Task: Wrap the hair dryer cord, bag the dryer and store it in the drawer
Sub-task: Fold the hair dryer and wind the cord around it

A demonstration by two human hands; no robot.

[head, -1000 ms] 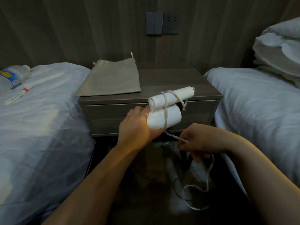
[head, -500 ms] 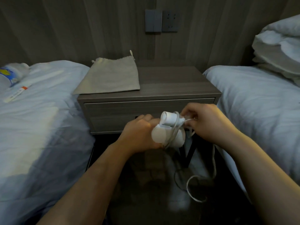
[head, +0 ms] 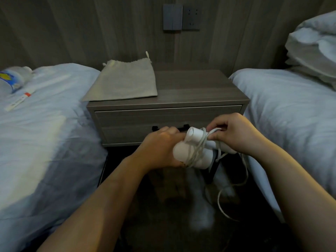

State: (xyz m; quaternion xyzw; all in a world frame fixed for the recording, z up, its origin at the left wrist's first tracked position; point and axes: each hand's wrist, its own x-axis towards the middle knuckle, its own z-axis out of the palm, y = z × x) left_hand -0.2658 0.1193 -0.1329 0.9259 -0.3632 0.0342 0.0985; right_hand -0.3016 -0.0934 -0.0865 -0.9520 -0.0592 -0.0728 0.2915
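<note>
A folded white hair dryer [head: 195, 149] hangs in the air in front of the nightstand, with my left hand [head: 160, 149] gripping its left end. Several turns of white cord [head: 197, 151] run round its body. My right hand [head: 234, 134] pinches the cord at the dryer's upper right side. The loose rest of the cord [head: 221, 202] trails down toward the dark floor. A beige drawstring bag [head: 123, 82] lies flat on the left half of the nightstand top. The drawer [head: 138, 119] in the nightstand front is closed.
The grey wooden nightstand [head: 200, 91] stands between two beds with white sheets, the left bed [head: 41, 135] and the right bed [head: 294, 113]. A plastic bottle [head: 11, 80] and a slim packet [head: 20, 100] lie on the left bed. Pillows [head: 314, 50] are stacked at the far right. Wall switch and socket [head: 181, 17] above.
The dryer came down from drawer-top height to in front of the drawer handle. My right hand rose from below the dryer to its upper right side, carrying the cord round it.
</note>
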